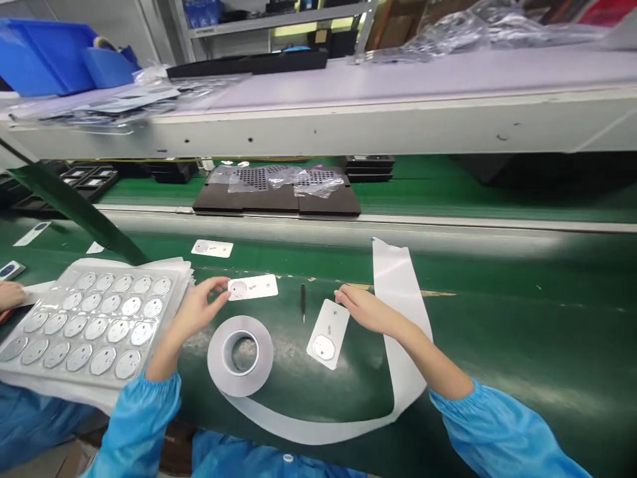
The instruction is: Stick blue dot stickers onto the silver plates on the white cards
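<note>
My left hand (202, 305) has thumb and forefinger at the left end of a white card (263, 286) with a round disc on it, pinching that edge. My right hand (365, 309) has its fingers pressed together at the top corner of a second white card (335, 322), which lies tilted and bears a silvery disc near its lower end. Between the cards lies a thin dark pointed tool (303, 302). A wide roll of white tape (216, 355) lies flat below my left hand. Its unwound strip (398, 279) curves round and passes beneath my right forearm.
A clear tray (112, 320) with rows of round discs sits at left. Another white card (219, 249) lies farther back. A co-worker's hand (10, 295) shows at the left edge. Dark foam pads (273, 202) lie behind the metal rail, beneath an overhead shelf (348, 129).
</note>
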Motion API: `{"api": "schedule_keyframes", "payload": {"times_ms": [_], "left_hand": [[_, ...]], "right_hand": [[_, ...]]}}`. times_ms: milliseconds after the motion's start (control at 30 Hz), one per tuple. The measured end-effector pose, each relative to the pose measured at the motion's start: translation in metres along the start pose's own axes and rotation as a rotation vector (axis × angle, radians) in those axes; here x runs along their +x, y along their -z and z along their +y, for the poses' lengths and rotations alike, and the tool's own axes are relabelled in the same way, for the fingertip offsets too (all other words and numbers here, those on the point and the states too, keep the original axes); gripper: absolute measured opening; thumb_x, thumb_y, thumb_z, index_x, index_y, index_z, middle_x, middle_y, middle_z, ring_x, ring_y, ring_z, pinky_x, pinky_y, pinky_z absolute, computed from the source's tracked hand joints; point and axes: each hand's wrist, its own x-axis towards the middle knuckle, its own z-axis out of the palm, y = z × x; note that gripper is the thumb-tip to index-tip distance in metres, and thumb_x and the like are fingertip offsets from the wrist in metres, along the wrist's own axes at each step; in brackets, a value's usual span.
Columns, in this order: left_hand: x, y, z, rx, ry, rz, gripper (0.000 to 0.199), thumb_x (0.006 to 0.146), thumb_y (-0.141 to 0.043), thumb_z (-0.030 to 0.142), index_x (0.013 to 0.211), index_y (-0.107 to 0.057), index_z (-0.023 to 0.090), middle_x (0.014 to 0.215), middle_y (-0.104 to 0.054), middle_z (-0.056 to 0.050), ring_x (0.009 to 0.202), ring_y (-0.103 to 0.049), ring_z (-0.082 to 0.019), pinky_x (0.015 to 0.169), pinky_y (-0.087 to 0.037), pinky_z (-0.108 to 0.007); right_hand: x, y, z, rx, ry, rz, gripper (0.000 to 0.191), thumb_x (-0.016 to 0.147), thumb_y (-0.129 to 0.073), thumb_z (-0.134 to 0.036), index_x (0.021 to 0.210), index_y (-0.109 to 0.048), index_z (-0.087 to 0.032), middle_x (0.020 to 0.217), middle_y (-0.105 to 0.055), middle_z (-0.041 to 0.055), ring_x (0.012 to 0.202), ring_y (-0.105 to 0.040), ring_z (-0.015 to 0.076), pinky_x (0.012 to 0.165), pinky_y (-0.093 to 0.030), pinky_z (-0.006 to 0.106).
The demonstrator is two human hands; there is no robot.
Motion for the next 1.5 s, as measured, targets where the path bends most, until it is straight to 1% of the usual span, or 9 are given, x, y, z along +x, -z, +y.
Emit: {"api": "schedule_keyframes", "payload": {"times_ms": [167, 367, 533, 700, 800, 967, 1133, 1300, 1500], "left_hand": [[-0.083, -0.012, -0.020, -0.301, -0.058, 0.077, 0.037, 0.102, -0.057, 0.051, 0.125, -0.070, 0.026, 0.123, -0.074, -0.007, 0.108, -0.071, -0.022, 0.099, -0.058, -0.036], [-0.112, -0.038, -0.061, -0.295, -0.018, 0.272, 0.037, 0.098, -0.059, 0.055, 0.118, -0.075, 0.027, 0.114, -0.075, -0.008, 0.094, -0.075, -0.025, 0.083, -0.065, -0.035], [-0.124, -0.033, -0.044, -0.135, -0.233, 0.294, 0.043, 0.100, -0.059, 0.051, 0.138, -0.064, 0.031, 0.144, -0.061, -0.012, 0.125, -0.066, -0.031, 0.097, -0.063, -0.042], [-0.127, -0.018, -0.029, 0.179, -0.569, -0.001, 0.073, 0.075, -0.085, 0.065, 0.138, -0.063, 0.034, 0.156, -0.051, -0.010, 0.143, -0.046, -0.041, 0.109, -0.052, -0.057], [-0.119, -0.010, -0.030, 0.309, -0.662, -0.164, 0.058, 0.080, -0.087, 0.034, 0.134, -0.065, 0.036, 0.151, -0.057, -0.006, 0.145, -0.043, -0.040, 0.118, -0.037, -0.062], [-0.095, -0.013, -0.039, 0.349, -0.776, -0.232, 0.050, 0.091, -0.071, 0.018, 0.138, -0.060, 0.032, 0.137, -0.068, -0.003, 0.146, -0.044, -0.034, 0.126, -0.013, -0.059], [-0.083, -0.013, -0.025, 0.325, -0.894, -0.205, 0.053, 0.090, -0.077, 0.037, 0.139, -0.058, 0.029, 0.137, -0.068, -0.006, 0.144, -0.044, -0.038, 0.126, -0.008, -0.060], [-0.101, -0.033, 0.056, 0.060, -0.881, -0.166, 0.043, 0.100, -0.062, 0.025, 0.142, -0.053, 0.026, 0.131, -0.068, -0.010, 0.127, -0.059, -0.029, 0.111, -0.041, -0.046], [-0.089, -0.134, 0.167, 0.214, -0.716, -0.592, 0.058, 0.098, -0.069, 0.040, 0.148, -0.050, 0.016, 0.137, -0.066, -0.017, 0.124, -0.063, -0.034, 0.104, -0.051, -0.048]], "right_hand": [[0.012, 0.053, -0.084, -0.019, 0.098, 0.084, 0.029, 0.106, -0.041, -0.053, 0.109, -0.062, -0.034, 0.098, -0.070, 0.0053, 0.088, -0.072, 0.0298, 0.074, -0.063, 0.046], [0.080, 0.200, -0.138, -0.307, 0.322, 0.787, 0.042, 0.111, -0.032, -0.041, 0.139, -0.060, -0.026, 0.106, -0.064, 0.0142, 0.107, -0.065, 0.0326, 0.097, -0.054, 0.051], [0.165, 0.259, -0.140, -0.439, 0.203, 0.610, 0.046, 0.110, -0.043, -0.047, 0.121, -0.070, -0.011, 0.120, -0.067, 0.0169, 0.120, -0.062, 0.0355, 0.109, -0.047, 0.058], [0.096, 0.229, -0.165, -0.571, 0.234, 0.761, 0.053, 0.108, -0.051, -0.050, 0.143, -0.054, -0.010, 0.142, -0.053, 0.0175, 0.138, -0.044, 0.0382, 0.115, -0.031, 0.066], [0.008, 0.185, -0.167, -0.483, 0.300, 0.626, 0.035, 0.107, -0.051, -0.041, 0.136, -0.059, -0.024, 0.126, -0.064, 0.0110, 0.125, -0.057, 0.0351, 0.112, -0.037, 0.062], [-0.126, 0.083, -0.105, -0.341, 0.004, 0.106, 0.050, 0.087, -0.046, -0.009, 0.128, -0.066, -0.030, 0.124, -0.071, 0.0098, 0.113, -0.063, 0.0352, 0.087, -0.052, 0.053], [-0.199, 0.011, -0.050, -0.445, -0.302, 0.073, 0.058, 0.081, -0.046, 0.001, 0.127, -0.069, -0.026, 0.143, -0.065, 0.0097, 0.132, -0.054, 0.0368, 0.097, -0.047, 0.056], [-0.218, 0.018, -0.046, -0.363, -0.328, 0.082, 0.015, 0.097, -0.057, -0.021, 0.092, -0.071, -0.024, 0.106, -0.078, 0.0085, 0.132, -0.055, 0.0376, 0.107, -0.032, 0.061], [-0.231, 0.059, -0.077, -0.186, -0.266, -0.064, 0.024, 0.105, -0.048, -0.027, 0.095, -0.070, -0.021, 0.097, -0.075, 0.0076, 0.101, -0.066, 0.0271, 0.108, -0.028, 0.055]]}}
